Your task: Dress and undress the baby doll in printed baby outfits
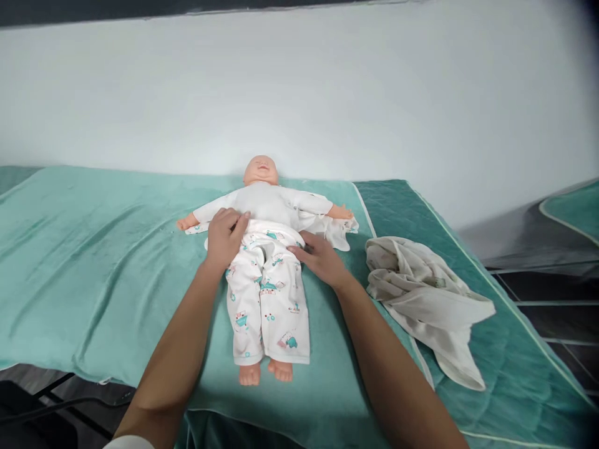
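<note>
A baby doll [260, 206] lies on its back on the bed, head at the wall side and arms spread wide. It wears a white long-sleeved top and white baby trousers [269, 287] printed with small teal and red pictures. My left hand [226, 236] grips the waistband at the doll's waist on the left, its fingers partly hidden by the hand's back. On the other side, my right hand [321, 257] pinches the waistband, thumb in front. Bare feet [265, 372] stick out of the trouser legs. A patterned white garment [330, 229] lies spread under the doll's arms.
A crumpled off-white cloth [425, 293] lies to the right, across the edge of the teal sheet [116, 262] and the quilted green cover [510, 374]. Behind the bed rises a white wall [299, 93]. A dark cable [70, 405] runs at the lower left.
</note>
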`<state>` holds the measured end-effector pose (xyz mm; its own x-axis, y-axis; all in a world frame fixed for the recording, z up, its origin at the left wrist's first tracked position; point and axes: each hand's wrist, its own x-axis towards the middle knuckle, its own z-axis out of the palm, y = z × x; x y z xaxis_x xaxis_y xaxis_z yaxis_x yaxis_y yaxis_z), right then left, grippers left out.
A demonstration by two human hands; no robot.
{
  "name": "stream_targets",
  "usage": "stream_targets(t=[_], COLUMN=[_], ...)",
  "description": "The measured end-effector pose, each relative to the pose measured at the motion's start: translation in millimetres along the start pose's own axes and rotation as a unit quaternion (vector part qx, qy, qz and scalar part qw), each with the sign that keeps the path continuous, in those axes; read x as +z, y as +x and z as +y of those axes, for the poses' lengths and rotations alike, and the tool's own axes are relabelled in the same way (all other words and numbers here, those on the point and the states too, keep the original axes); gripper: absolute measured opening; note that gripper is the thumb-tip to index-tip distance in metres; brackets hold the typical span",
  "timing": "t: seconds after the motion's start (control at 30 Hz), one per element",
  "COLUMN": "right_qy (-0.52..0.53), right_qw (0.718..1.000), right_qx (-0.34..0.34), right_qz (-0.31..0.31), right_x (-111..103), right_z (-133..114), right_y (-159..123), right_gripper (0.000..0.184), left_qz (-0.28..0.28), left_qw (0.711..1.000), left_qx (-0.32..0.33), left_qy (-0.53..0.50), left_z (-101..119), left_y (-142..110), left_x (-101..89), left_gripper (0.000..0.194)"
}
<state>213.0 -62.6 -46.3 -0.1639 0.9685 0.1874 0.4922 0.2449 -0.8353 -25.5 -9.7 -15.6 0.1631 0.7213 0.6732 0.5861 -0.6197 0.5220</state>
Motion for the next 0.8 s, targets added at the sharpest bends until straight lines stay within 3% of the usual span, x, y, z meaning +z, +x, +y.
stream_targets(t=[0.17, 0.27, 0.43, 0.6, 0.7, 0.8], right_qy=[0.000, -0.008, -0.050, -0.039, 0.049, 0.098], right_qw=[0.999, 0.998, 0.998, 0.993, 0.994, 0.993], right_qx=[0.019, 0.033, 0.025, 0.044, 0.077, 0.067], right_qz=[-0.040, -0.054, 0.006, 0.099, 0.062, 0.013], right_x=[-4, -5, 3, 24, 31, 31], right_z=[-6, -9, -10, -20, -26, -29], right_y=[-3, -3, -5, -33, -54, -63], right_gripper=[0.038, 0.041, 0.043, 0.063, 0.059, 0.044], left_qz=[-0.032, -0.033, -0.047, -0.042, -0.026, 0.000], left_qw=[0.999, 0.996, 0.994, 0.995, 0.996, 0.992], left_qx=[-0.024, -0.067, -0.094, -0.089, -0.088, -0.123], left_qy=[-0.028, -0.054, -0.013, 0.021, 0.012, -0.018], left_z=[18, 17, 7, 2, -1, -3], left_y=[-61, -78, -73, -70, -71, -73], left_x=[-26.2, -31.2, -24.5, -19.1, -17.2, -15.0], left_gripper=[0.037, 0.028, 0.021, 0.026, 0.024, 0.020])
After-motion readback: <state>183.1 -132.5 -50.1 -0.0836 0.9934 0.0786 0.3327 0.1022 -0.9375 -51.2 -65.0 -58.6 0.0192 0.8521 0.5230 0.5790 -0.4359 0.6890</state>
